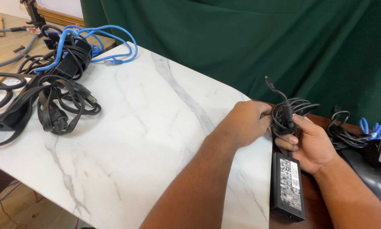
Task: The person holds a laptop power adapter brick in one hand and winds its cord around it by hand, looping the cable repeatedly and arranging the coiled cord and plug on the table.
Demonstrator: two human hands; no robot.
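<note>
Power adapter: a black brick with a label on its upper face lies at the near right edge of the white marbled tabletop, just below the person's right hand and partly overhanging the darker wooden surface beside it.
Right hand: the right hand is closed, thumb on top, pinching the bundled loops at their waist.
Coiled cord: the black adapter cord is gathered into several loops between the two hands; its plug end sticks up free above the bundle.
Left hand: the left hand is curled shut against the left side of the same loops, fingers hidden behind them.
Step in hand: by my reading, the cord is being wound and held tight, with the loose plug end not yet secured.
Next move, judged: it calls for keeping the pinch at the waist firm while the free end is dealt with, so the loops do not spring apart; the brick hangs by its lead and could drag on the bundle.
Right side, beyond: a second cable bundle with a blue tie rests on the wooden surface, near a dark rounded object not clearly identifiable.
Far left: a tangled heap of black cables with a three-pin plug occupies the far corner of the tabletop, a blue network cable draped over it.
Background: a green cloth hangs behind.
</note>
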